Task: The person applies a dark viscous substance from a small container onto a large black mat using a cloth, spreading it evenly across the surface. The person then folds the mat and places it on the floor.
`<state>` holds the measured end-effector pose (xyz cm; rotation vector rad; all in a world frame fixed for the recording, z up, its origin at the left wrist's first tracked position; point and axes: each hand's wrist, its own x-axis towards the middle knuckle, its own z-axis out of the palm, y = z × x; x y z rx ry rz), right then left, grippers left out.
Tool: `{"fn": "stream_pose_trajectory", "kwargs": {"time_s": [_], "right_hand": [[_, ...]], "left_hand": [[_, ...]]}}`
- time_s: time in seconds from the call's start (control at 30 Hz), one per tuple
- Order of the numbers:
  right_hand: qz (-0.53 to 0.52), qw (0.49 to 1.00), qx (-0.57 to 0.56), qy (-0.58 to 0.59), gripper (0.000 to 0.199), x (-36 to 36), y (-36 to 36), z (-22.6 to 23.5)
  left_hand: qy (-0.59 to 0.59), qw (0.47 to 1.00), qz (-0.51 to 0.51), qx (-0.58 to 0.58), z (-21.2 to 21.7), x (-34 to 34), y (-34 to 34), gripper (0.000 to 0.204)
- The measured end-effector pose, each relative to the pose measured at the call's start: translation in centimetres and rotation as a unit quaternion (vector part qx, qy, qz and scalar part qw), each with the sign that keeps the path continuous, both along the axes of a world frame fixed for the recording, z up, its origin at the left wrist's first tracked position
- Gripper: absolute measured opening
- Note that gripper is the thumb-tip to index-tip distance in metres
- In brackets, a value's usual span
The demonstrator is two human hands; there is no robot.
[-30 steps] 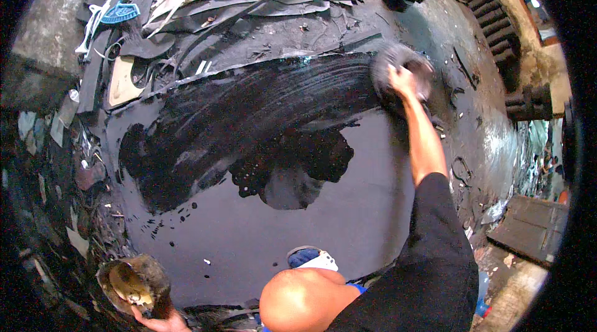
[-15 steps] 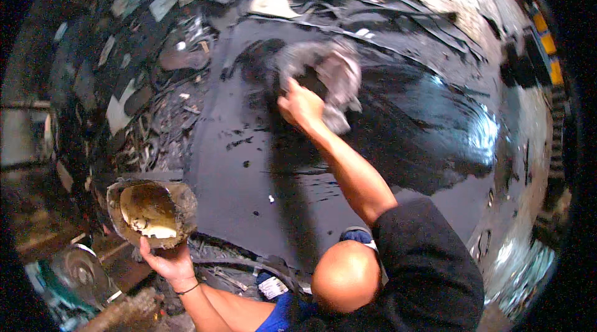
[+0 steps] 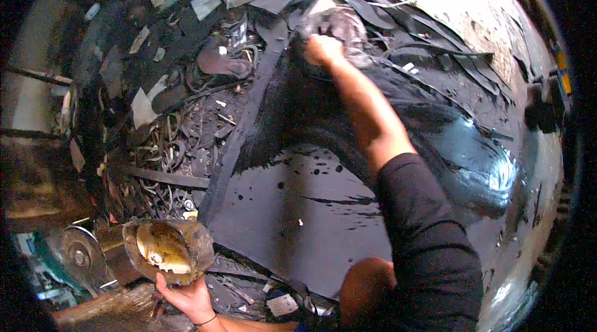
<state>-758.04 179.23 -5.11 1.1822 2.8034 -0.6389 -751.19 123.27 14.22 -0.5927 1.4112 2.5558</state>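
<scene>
Where the right hand [image 3: 322, 50] presses a grey rag [image 3: 343, 26] against the large black sheet [image 3: 292, 207], its fingers are curled tight over the cloth, at the sheet's far left corner.

Item: black sheet, flat, broad. Nearest the fingers and on to their right it shines wet in streaked arcs; nearer the person it is matt dark grey with scattered black drips. Wet gloss [image 3: 479, 170] is strongest well right of the hand.

Edges: the sheet's left edge runs straight back from just beside the fingers toward the person, bordered by a dark strip [image 3: 239, 139]. Beyond the fingertips lie overlapping black offcuts [image 3: 429, 27], close to the rag. Left of that edge, tangled scrap strips [image 3: 180, 139] and pale fragments crowd the floor. Open room lies to the right of the fingers and toward the person, over the sheet itself.

Item: battered round can [image 3: 171, 250], yellowish paste inside, gripped from below by the left hand [image 3: 186, 298], fingers wrapped about its base, well apart from the sheet's near corner. A grinder disc [image 3: 78, 256] sits left of the can.
</scene>
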Motion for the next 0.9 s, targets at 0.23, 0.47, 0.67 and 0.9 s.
{"fn": "stream_pose_trajectory", "kwargs": {"time_s": [0.23, 0.47, 0.67, 0.9], "right_hand": [[-0.18, 0.983, -0.015, -0.016, 0.06, 35.8, -2.7, -3.4], [-0.369, 0.929, 0.034, -0.008, 0.054, 48.1, -7.9, -4.1], [0.068, 0.993, -0.095, 0.016, 0.056, 14.3, -21.6, -0.7], [0.485, 0.865, -0.112, 0.063, 0.026, 6.2, -48.2, -1.1]], "left_hand": [[-0.038, 0.998, 0.035, 0.03, -0.2, -0.7, 0.0, 0.069], [0.0, 0.999, 0.019, -0.032, 0.0, -1.3, -4.9, 0.07], [0.008, 0.996, 0.064, -0.055, 2.7, 0.4, -5.0, 0.07], [0.052, 0.995, 0.037, -0.077, 3.5, 1.3, -4.2, 0.07]]}}
